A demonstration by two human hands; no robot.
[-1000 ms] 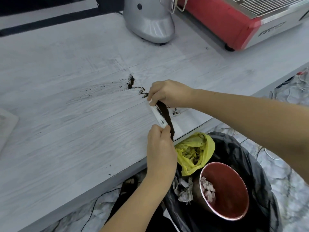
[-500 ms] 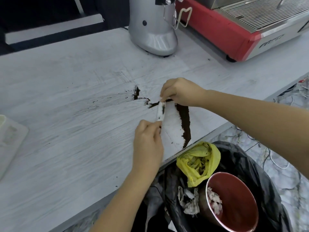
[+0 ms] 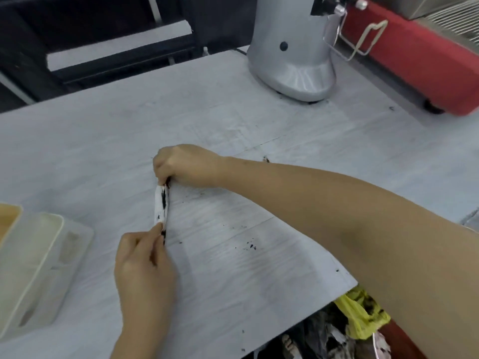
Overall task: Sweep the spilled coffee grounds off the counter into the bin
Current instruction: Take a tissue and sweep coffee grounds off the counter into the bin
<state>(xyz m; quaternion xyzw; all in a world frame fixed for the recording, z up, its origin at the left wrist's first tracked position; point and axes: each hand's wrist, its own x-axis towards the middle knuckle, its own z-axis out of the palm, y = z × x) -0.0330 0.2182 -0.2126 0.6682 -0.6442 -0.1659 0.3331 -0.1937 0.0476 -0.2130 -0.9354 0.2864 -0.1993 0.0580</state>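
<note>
A narrow white strip (image 3: 160, 206), smeared with dark coffee grounds, stands on edge on the pale wood-grain counter (image 3: 233, 130). My right hand (image 3: 186, 165) pinches its far end and my left hand (image 3: 145, 265) pinches its near end. Loose specks of coffee grounds (image 3: 250, 246) lie to the right of the strip, and a small clump of grounds (image 3: 265, 159) shows behind my right forearm. The bin (image 3: 321, 335), lined in black, sits below the counter's front edge at lower right, holding a yellow bag (image 3: 360, 317) and crumpled paper.
A silver grinder (image 3: 293, 53) stands at the back of the counter beside a red espresso machine (image 3: 414, 60). A cream plastic tray (image 3: 33, 265) lies at the left edge. The counter's front edge runs diagonally at lower right.
Both hands have carried the strip left across the counter, away from the edge. The thick line of grounds near the edge is gone; only scattered specks remain there.
</note>
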